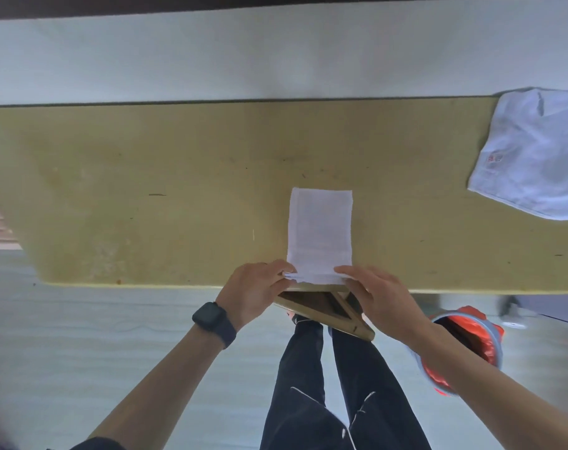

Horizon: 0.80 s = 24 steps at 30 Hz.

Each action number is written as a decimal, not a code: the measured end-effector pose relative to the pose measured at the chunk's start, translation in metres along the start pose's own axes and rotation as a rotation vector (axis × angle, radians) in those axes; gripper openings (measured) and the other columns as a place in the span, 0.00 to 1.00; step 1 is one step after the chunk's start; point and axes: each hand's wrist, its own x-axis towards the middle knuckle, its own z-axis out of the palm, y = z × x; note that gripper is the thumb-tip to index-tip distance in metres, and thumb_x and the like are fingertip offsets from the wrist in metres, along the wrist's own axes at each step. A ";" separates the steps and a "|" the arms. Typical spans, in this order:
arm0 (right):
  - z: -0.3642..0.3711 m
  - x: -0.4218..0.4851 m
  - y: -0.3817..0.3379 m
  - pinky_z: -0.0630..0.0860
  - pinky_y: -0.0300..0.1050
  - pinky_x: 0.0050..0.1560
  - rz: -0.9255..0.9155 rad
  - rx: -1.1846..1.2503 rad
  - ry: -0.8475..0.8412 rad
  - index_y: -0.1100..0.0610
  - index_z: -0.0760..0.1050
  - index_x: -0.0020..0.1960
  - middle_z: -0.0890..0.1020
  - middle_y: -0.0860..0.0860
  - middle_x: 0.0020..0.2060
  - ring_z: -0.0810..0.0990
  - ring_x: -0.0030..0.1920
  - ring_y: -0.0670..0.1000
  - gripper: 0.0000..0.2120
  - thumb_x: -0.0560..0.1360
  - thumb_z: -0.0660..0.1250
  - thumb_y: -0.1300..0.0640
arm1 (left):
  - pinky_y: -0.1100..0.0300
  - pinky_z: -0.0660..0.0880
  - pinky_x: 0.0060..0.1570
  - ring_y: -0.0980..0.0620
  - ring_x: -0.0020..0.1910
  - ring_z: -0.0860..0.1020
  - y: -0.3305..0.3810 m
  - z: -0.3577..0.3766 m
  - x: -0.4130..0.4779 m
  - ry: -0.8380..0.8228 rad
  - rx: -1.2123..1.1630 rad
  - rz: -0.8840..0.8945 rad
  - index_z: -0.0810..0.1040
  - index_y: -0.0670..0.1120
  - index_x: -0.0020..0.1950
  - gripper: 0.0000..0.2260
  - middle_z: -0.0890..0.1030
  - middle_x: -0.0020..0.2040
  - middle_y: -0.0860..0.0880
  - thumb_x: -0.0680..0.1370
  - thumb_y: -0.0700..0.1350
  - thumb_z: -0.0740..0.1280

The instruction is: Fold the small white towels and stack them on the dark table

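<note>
A small white towel, folded into a narrow strip, lies flat on the yellowish table with its near end at the table's front edge. My left hand pinches the near left corner of that strip. My right hand pinches the near right corner, thumb on top. A loose pile of unfolded white towels lies at the table's far right, one showing a small red mark.
A bin lined with a red bag stands on the floor below my right forearm. A wooden table brace shows under the front edge. My dark-trousered legs are beneath. A black watch is on my left wrist.
</note>
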 end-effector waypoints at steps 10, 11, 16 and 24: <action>-0.022 0.095 -0.004 0.72 0.39 0.37 0.543 0.408 0.173 0.49 0.75 0.53 0.83 0.44 0.45 0.80 0.44 0.48 0.05 0.80 0.64 0.49 | 0.71 0.73 0.43 0.61 0.46 0.80 0.007 -0.036 0.097 0.031 -0.419 -0.308 0.82 0.56 0.52 0.05 0.83 0.46 0.59 0.77 0.51 0.71; -0.020 0.101 -0.002 0.72 0.40 0.37 0.581 0.433 0.205 0.50 0.75 0.53 0.82 0.45 0.45 0.80 0.45 0.49 0.05 0.79 0.65 0.50 | 0.69 0.73 0.43 0.60 0.46 0.81 0.007 -0.033 0.106 0.032 -0.452 -0.339 0.82 0.56 0.53 0.06 0.84 0.46 0.57 0.77 0.51 0.71; -0.017 0.122 0.002 0.69 0.36 0.36 0.660 0.457 0.308 0.51 0.77 0.51 0.82 0.43 0.45 0.79 0.44 0.42 0.07 0.79 0.65 0.48 | 0.62 0.77 0.46 0.61 0.36 0.81 0.003 -0.021 0.128 0.143 -0.568 -0.437 0.83 0.54 0.54 0.06 0.85 0.43 0.56 0.77 0.50 0.71; -0.011 0.131 0.002 0.75 0.44 0.40 0.593 0.230 0.308 0.48 0.74 0.53 0.79 0.39 0.40 0.78 0.41 0.42 0.07 0.81 0.61 0.47 | 0.64 0.77 0.51 0.58 0.46 0.82 0.005 -0.010 0.132 0.317 -0.536 -0.500 0.85 0.55 0.53 0.06 0.84 0.44 0.59 0.78 0.50 0.69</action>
